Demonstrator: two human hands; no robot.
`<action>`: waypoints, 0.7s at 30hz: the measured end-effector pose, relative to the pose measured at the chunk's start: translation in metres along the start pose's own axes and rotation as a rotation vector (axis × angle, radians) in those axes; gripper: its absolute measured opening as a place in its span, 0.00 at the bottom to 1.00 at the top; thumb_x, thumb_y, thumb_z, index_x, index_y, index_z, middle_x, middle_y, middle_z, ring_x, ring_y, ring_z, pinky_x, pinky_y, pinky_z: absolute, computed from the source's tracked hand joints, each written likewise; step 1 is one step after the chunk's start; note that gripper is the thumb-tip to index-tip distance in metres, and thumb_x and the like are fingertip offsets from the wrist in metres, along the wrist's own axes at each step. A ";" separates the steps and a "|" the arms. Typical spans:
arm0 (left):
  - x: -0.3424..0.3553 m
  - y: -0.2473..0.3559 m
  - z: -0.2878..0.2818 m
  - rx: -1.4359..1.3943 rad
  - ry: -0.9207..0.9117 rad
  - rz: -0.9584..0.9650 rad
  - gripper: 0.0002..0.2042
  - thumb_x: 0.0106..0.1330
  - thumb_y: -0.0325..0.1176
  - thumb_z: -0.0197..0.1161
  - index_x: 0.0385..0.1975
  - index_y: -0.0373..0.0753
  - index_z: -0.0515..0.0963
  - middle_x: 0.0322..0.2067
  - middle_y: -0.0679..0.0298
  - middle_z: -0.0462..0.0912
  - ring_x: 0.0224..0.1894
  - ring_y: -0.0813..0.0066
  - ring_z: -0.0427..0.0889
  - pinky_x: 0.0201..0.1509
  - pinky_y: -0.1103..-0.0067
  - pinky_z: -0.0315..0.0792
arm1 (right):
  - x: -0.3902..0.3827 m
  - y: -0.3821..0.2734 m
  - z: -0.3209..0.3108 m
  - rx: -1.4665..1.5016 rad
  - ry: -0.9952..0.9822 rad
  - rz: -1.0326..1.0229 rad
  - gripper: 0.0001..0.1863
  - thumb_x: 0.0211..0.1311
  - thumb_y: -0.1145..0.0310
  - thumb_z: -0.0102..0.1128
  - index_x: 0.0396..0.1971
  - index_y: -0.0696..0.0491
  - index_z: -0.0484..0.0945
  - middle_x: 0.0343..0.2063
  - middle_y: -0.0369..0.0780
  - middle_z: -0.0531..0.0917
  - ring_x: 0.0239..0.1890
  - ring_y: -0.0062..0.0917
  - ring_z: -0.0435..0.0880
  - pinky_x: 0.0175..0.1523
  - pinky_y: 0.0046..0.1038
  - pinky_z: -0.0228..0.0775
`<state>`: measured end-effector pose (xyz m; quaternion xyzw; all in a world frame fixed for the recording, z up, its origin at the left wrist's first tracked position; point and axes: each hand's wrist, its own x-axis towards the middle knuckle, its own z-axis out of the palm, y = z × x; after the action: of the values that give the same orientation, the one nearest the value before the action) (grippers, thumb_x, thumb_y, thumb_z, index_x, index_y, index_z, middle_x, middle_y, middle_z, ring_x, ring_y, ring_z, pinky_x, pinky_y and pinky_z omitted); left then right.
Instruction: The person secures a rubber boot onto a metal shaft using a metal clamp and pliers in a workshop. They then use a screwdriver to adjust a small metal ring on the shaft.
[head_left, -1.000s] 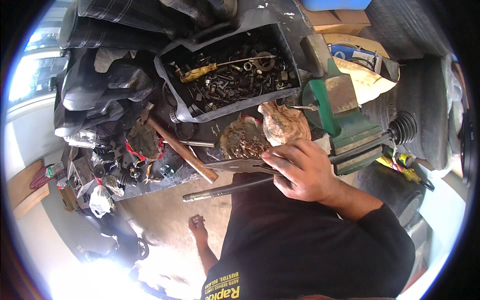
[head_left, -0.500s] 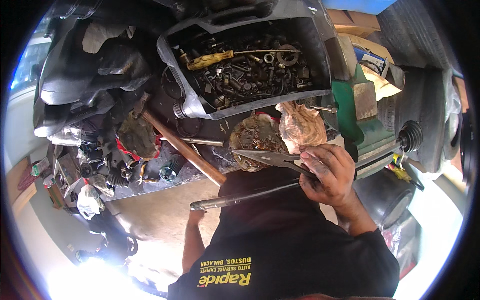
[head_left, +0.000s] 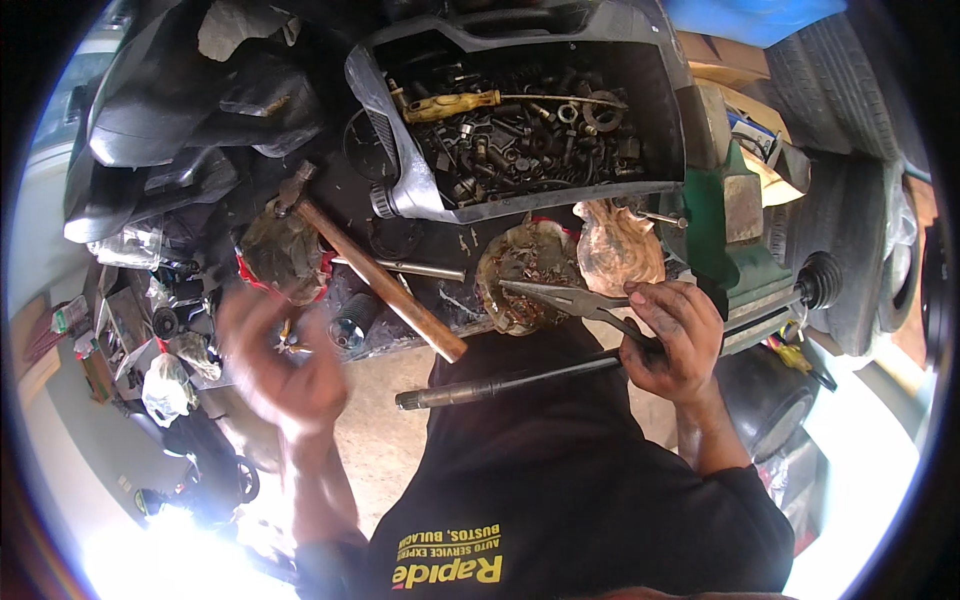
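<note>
My right hand [head_left: 678,335] is closed around the handles of a pair of long-nosed pliers [head_left: 560,298]. The jaws point left, over the near part of a plastic bag of dark brown grease [head_left: 520,262]. Below that hand a metal axle shaft [head_left: 520,378] runs across in front of my body, its splined end at the left and a black ribbed boot [head_left: 818,280] at the right. My left hand [head_left: 280,355] is raised at the bench's left front edge, near a dark ribbed rubber boot [head_left: 350,325]. Motion smears its fingers.
A hammer [head_left: 375,275] lies with its handle toward me, across a metal rod. Behind it stands a cut-open container [head_left: 420,180] of bolts, washers and a yellow-handled screwdriver [head_left: 450,104]. A crumpled brown-stained cloth [head_left: 618,250] lies beside a green vise [head_left: 745,255] at the right.
My left hand has risen from low beside the shaft's splined end to the bench's left front. My right hand has shifted slightly right with the pliers. The whole view has shifted somewhat.
</note>
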<state>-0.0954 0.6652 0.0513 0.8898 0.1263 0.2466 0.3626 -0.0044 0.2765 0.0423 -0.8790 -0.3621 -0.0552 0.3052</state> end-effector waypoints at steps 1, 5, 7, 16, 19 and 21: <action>0.029 0.024 0.024 0.081 -0.267 -0.014 0.13 0.67 0.26 0.70 0.49 0.33 0.77 0.46 0.50 0.84 0.47 0.58 0.88 0.46 0.64 0.82 | 0.000 0.000 0.000 -0.006 -0.001 0.005 0.33 0.37 0.73 0.74 0.53 0.53 0.85 0.45 0.41 0.89 0.42 0.38 0.88 0.43 0.37 0.79; 0.114 0.056 0.168 -0.012 -0.794 -0.050 0.12 0.66 0.25 0.67 0.47 0.33 0.78 0.42 0.50 0.89 0.45 0.51 0.90 0.49 0.65 0.80 | -0.002 0.000 0.000 -0.006 0.018 0.021 0.35 0.36 0.72 0.75 0.54 0.52 0.85 0.46 0.40 0.88 0.43 0.37 0.87 0.45 0.37 0.79; 0.127 0.057 0.198 0.143 -0.802 0.052 0.12 0.64 0.25 0.66 0.47 0.33 0.79 0.43 0.46 0.88 0.48 0.43 0.88 0.53 0.62 0.80 | -0.003 0.001 -0.001 0.011 0.025 0.037 0.35 0.36 0.71 0.75 0.55 0.51 0.85 0.47 0.39 0.88 0.44 0.36 0.87 0.45 0.37 0.79; 0.127 0.061 0.225 0.256 -0.901 -0.083 0.16 0.63 0.24 0.63 0.52 0.34 0.79 0.47 0.45 0.88 0.55 0.46 0.87 0.60 0.63 0.78 | -0.004 0.006 -0.008 0.051 0.003 0.029 0.33 0.40 0.72 0.73 0.55 0.50 0.85 0.46 0.39 0.88 0.42 0.34 0.87 0.42 0.34 0.78; 0.113 0.066 0.223 0.256 -1.009 -0.075 0.21 0.64 0.24 0.61 0.58 0.31 0.75 0.48 0.38 0.86 0.56 0.41 0.85 0.63 0.61 0.76 | -0.003 0.007 -0.008 0.067 -0.004 0.023 0.34 0.38 0.73 0.74 0.55 0.51 0.85 0.46 0.39 0.88 0.42 0.34 0.87 0.42 0.34 0.78; 0.107 0.070 0.223 0.271 -1.059 -0.107 0.25 0.62 0.26 0.62 0.61 0.30 0.73 0.50 0.34 0.85 0.58 0.39 0.84 0.65 0.59 0.76 | -0.004 0.007 -0.009 0.068 -0.027 0.029 0.32 0.42 0.70 0.73 0.56 0.50 0.85 0.48 0.38 0.87 0.44 0.33 0.86 0.44 0.34 0.78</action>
<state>0.1164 0.5287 0.0007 0.9233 0.0023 -0.2724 0.2708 -0.0010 0.2652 0.0442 -0.8741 -0.3548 -0.0267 0.3307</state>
